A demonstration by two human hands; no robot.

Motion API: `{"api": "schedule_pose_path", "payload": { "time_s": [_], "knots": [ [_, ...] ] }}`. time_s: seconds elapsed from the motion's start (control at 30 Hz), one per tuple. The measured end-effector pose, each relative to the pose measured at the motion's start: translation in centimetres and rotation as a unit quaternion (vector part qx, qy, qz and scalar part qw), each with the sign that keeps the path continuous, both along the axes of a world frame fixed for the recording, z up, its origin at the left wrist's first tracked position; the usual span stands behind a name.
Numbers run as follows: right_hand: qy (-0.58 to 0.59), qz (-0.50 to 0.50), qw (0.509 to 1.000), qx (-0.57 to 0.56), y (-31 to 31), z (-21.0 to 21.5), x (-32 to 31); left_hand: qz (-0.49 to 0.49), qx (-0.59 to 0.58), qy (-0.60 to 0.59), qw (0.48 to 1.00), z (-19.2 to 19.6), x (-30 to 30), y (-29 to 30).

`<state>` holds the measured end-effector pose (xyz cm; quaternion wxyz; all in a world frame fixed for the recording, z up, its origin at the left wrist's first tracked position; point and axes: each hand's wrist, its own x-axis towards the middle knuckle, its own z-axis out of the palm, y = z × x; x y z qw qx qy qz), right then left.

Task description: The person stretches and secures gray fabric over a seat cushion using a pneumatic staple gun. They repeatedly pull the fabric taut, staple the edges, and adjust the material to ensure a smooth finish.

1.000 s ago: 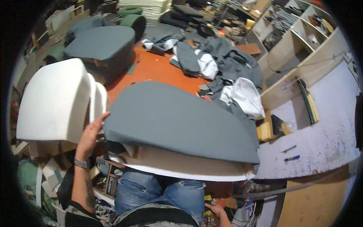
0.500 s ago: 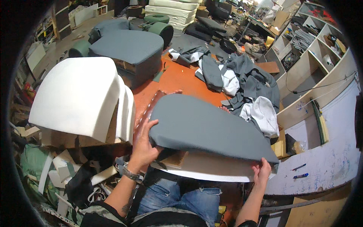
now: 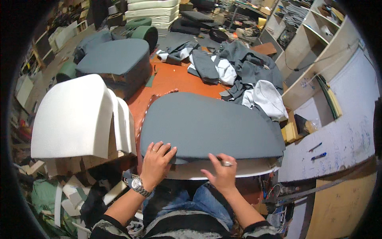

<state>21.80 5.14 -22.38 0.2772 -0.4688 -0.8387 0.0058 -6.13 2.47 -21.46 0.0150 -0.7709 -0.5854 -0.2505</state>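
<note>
A grey fabric-covered seat cushion [image 3: 207, 125] lies on the orange worktable [image 3: 171, 79], its white foam underside showing along the near edge. My left hand [image 3: 156, 163] presses flat on the grey cover's near edge, fingers spread. My right hand [image 3: 221, 173] rests beside it on the same edge, fingers at the seam where grey fabric meets white foam. Both wrists come up from my lap.
White foam pieces [image 3: 79, 117] stand stacked at the left. A second grey cushion [image 3: 115, 59] sits at the far left of the table. A pile of grey and white fabric [image 3: 238, 71] lies at the back right. Wooden shelves [image 3: 318, 47] line the right side.
The cushion has been lowered flat onto the table. My left hand moved from its left side to the near edge, and my right hand came in from the right corner to the middle.
</note>
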Motion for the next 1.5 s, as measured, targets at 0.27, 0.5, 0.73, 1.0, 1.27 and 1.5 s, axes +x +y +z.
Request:
{"api": "schedule_pose_path", "payload": {
  "time_s": [0.27, 0.5, 0.73, 1.0, 1.27, 1.5],
  "knots": [
    [-0.059, 0.093, 0.993, -0.043, 2.8, 1.3, -2.9, 0.003, 0.0, 0.017, 1.0, 1.4, 1.4, -0.2],
    [0.034, 0.037, 0.984, -0.17, 4.3, 0.8, -3.7, 0.016, -0.056, 0.002, 0.998, 0.1, 2.2, 1.2],
    [-0.106, 0.097, 0.953, -0.265, 4.1, -0.1, -4.0, -0.031, -0.226, 0.0, 0.974, -1.1, 1.6, 2.6],
    [-0.051, 0.087, 0.955, -0.277, 3.8, -0.9, -4.1, -0.042, -0.288, 0.04, 0.956, -0.8, 1.6, 3.0],
    [0.003, 0.109, 0.982, -0.153, 2.2, -5.1, -3.3, -0.065, -0.13, 0.083, 0.986, -5.6, 1.6, 1.0],
    [0.044, 0.128, 0.989, -0.061, 2.1, -5.1, -2.8, -0.074, -0.069, 0.063, 0.993, -5.0, 2.2, 0.1]
  ]
}}
